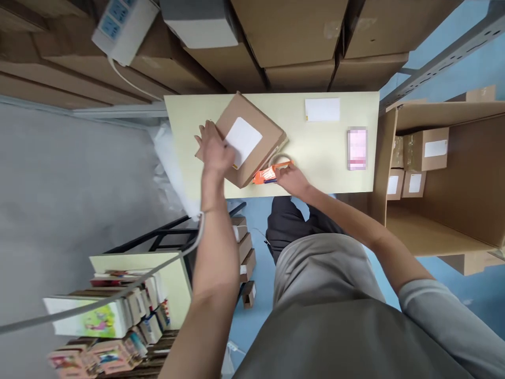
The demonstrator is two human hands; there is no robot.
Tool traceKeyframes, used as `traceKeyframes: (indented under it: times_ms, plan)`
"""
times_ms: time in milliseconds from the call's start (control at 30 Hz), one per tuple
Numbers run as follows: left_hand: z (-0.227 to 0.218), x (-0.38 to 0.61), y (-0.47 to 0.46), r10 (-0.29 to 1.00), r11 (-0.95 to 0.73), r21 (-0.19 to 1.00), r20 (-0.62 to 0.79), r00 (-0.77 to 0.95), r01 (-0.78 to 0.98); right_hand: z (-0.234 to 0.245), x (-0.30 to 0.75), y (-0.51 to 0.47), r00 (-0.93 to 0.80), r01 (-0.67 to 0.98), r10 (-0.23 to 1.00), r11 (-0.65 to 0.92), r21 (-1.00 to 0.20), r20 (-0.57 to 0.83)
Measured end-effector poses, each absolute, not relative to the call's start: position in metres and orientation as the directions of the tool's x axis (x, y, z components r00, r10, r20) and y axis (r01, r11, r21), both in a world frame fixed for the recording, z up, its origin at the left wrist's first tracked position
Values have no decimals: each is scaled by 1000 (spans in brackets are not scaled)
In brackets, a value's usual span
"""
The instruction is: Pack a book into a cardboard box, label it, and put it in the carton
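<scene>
Now the left hand lies on the box, its grip loose and spread. The right hand has its grip closed on the tape cutter.

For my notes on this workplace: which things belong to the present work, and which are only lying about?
Likely in use:
cardboard box, left hand on it
orange tape dispenser, at right hand

Likely lying about:
blurred pink item
power strip
books
</scene>
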State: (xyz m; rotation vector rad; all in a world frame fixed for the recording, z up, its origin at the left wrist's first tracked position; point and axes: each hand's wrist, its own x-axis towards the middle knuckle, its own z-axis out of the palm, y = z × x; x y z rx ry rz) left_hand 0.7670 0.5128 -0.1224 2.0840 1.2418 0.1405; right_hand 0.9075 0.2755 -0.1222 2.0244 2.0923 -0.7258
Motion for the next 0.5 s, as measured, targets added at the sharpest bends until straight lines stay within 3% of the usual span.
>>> traceKeyframes:
  times_ms: [100,500]
  plan:
    - [-137,804,495,868,-212,590,-252,428,779,-123,875,282,-44,958,916,-75,-278,-399]
    - [-148,863,478,873,-303,568,-156,462,765,-136,858,262,95,915,922,-229,-331,-375]
